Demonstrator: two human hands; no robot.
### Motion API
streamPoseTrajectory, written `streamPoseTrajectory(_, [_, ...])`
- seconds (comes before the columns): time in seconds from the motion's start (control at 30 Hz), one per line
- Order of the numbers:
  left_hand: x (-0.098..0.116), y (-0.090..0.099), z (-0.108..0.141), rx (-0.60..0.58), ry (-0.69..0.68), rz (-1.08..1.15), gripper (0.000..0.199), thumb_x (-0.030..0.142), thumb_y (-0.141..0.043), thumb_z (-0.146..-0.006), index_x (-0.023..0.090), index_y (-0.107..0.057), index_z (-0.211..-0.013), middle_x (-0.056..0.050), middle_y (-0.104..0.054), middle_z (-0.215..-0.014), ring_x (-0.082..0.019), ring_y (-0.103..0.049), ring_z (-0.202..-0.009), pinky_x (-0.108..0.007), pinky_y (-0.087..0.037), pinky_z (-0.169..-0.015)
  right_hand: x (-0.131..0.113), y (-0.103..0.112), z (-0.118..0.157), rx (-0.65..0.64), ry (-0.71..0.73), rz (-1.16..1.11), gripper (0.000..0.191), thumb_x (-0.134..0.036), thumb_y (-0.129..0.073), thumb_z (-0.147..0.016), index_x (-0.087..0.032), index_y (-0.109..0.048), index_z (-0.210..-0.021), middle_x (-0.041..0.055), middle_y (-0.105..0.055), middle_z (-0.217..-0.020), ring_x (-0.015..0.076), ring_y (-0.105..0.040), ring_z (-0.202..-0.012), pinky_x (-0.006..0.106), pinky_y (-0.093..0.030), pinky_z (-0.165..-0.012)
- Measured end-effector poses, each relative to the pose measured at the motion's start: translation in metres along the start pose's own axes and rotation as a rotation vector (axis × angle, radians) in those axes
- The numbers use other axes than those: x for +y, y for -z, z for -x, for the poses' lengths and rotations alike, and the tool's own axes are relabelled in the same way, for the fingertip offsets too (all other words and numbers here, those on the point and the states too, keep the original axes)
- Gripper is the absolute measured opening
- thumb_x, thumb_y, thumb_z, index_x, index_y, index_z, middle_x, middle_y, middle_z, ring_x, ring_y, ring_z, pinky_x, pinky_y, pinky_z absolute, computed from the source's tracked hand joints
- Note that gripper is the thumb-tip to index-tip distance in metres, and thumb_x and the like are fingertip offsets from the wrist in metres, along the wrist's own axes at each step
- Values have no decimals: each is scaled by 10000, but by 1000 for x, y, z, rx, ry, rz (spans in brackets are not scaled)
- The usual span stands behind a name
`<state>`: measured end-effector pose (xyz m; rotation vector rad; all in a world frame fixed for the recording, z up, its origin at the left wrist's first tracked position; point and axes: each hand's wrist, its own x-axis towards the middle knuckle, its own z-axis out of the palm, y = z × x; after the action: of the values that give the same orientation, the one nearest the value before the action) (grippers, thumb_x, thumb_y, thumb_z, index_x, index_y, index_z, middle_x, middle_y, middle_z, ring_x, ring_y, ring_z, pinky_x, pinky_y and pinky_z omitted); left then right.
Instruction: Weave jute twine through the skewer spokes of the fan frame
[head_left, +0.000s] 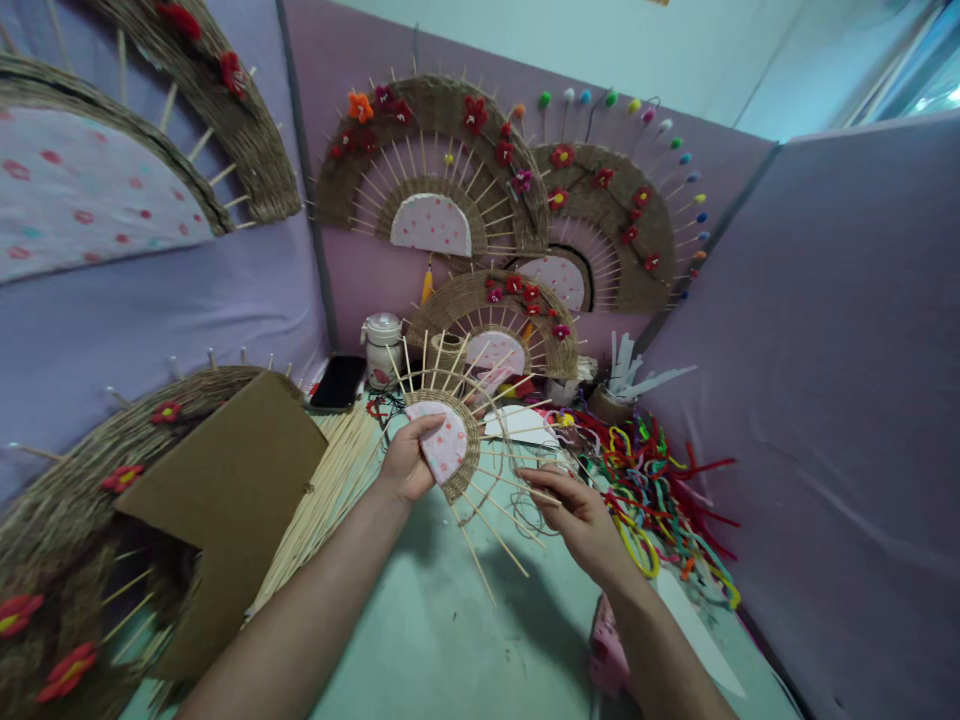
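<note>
My left hand (409, 462) grips a small half-round fan (448, 442) by its pink dotted cloth centre, thumb on top. A band of woven twine surrounds the cloth, and thin bare sticks spread out from it. At the right side of the fan, my right hand (566, 505) has its fingers pinched together by the stick ends and a loose strand of twine (510, 430). Whether the fingers grip the twine, a stick or both is too small to tell. Loops of twine hang between the sticks.
Finished woven fans (431, 100) with red flowers stand against the purple panel. Brown cardboard (232, 480) and a bundle of sticks (322, 480) lie left. Colourful pipe cleaners (660, 470) are heaped right. A black phone (339, 382) and a lidded jar (383, 350) are behind.
</note>
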<state>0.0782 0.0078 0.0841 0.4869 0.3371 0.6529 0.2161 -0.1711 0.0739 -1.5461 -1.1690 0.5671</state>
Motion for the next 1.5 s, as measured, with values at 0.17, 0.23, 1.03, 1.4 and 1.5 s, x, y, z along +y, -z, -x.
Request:
streamPoseTrajectory(0.17, [0,0,-2,75,3,12,319,56,-504,-708,85,-618,-1005,-82,-712,-751,-172,-672,-642,-306,-548,-671,-3,5,0,-3,6,49,310,-407,-561,-819,-220,-708,-1018,62,-581,-859,135,-469,-633,242,-384,-524])
streamPoseTrajectory(0.23, [0,1,-3,118,3,9,294,47,-510,-703,86,-623,-972,-61,-694,-687,-158,-653,-582,-302,-544,-650,-3,8,-1,-21,27,71,305,-406,-552,-826,-223,-706,-1016,66,-595,-889,150,-500,-676,257,-404,-568])
streamPoseTrajectory(1.03, [22,2,-1,210,-222,-1,136,18,-531,-672,121,-609,-718,-39,-689,-648,-148,-651,-574,-252,-534,-584,-5,-12,-4,149,223,194,169,-262,-543,-866,-207,-670,-963,40,-563,-810,162,-534,-742,281,-408,-652])
streamPoseTrajectory(1.4, [26,-9,8,63,-159,82,314,68,-471,-734,34,-622,-1007,-146,-715,-905,-218,-681,-830,-305,-552,-704,4,-22,-6,49,26,-298,199,-354,-602,-819,-236,-708,-938,38,-554,-875,101,-478,-608,235,-398,-514])
streamPoseTrajectory(1.5, [21,-11,9,105,-138,105,351,71,-480,-729,42,-611,-1054,-140,-715,-903,-215,-682,-818,-303,-549,-701,-5,-31,-6,32,150,-133,178,-307,-597,-825,-229,-718,-928,51,-585,-856,157,-541,-747,284,-450,-642])
